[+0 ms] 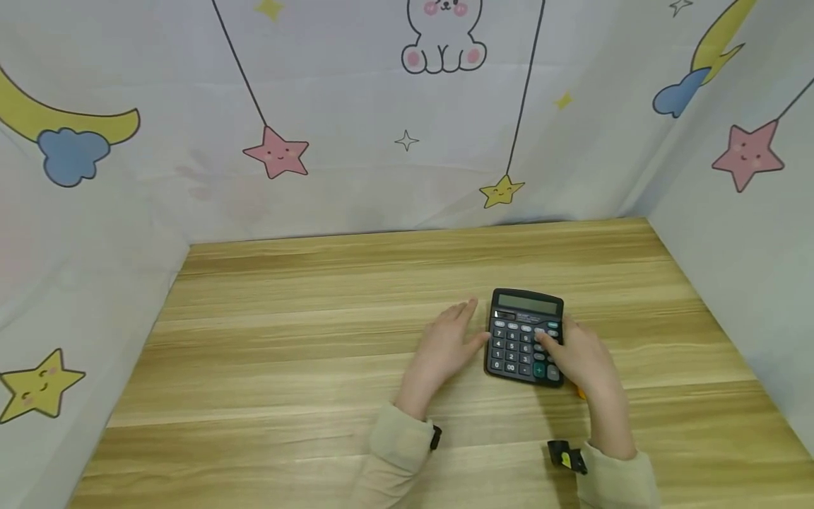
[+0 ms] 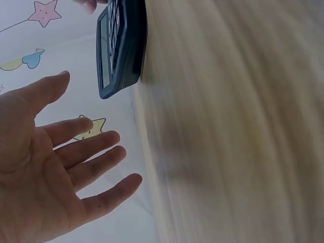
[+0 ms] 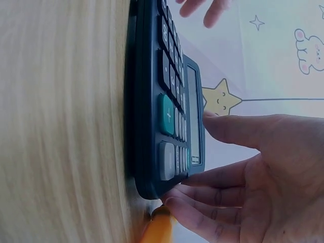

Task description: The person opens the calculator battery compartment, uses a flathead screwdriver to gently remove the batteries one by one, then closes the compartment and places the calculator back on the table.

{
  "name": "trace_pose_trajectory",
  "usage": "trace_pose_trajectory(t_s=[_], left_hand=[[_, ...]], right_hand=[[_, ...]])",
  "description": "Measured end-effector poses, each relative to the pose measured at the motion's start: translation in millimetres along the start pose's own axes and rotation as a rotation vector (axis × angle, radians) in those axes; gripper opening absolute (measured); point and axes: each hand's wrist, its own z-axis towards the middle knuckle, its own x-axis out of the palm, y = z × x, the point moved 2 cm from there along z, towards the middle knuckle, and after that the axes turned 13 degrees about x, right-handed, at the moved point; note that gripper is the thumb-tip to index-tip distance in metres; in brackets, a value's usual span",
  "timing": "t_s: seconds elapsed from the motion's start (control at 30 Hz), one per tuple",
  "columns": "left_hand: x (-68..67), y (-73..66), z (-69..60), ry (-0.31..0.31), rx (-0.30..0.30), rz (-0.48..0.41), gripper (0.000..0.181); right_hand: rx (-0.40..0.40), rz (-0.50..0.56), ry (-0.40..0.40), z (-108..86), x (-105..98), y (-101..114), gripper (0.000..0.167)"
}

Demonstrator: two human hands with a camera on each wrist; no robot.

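A black desk calculator lies face up on the wooden table, its display toward the back. My right hand holds its right side, the thumb over the keys and the other fingers at the edge, as the right wrist view also shows the hand there. Left of the calculator, my left hand is spread and holds nothing; its thumb comes close to the left edge. In the left wrist view, the fingers of this hand are apart and relaxed. An orange thing with a dark end is partly hidden below the right hand.
The wood-grain table is bounded at the back and sides by a white cloth printed with stars, moons and a bear. A black strap sits by the right sleeve, and another dark band by the left sleeve.
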Motion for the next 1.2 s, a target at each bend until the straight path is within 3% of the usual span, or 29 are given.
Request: trace_pose_trajectory(t_s=[0.27,0.63,0.83,0.97,1.2], left_hand=[[8.7,-0.3,4.4,0.033,0.018,-0.026,0.058],[15.4,-6.9,18.3,0.031,0.031,-0.035,0.052],[16.8,-11.3,24.9,0.017,0.007,-0.066,0.040],[16.6,-13.1,26.2,0.023,-0.019,-0.094,0.038],[17.1,-13.4,27.5,0.018,-0.052,-0.158,0.039]], right_hand=[[0.002,0.004,0.006,1.0,3.4,0.1,0.080],[0.016,0.038,-0.009,2.9,1.6,2.3,0.077],[0.044,0.044,0.010,5.2,-1.3,2.4,0.070],[0.060,0.048,0.023,6.7,-1.8,1.8,0.059],[0.057,0.040,0.007,7.1,0.1,1.1,0.053]])
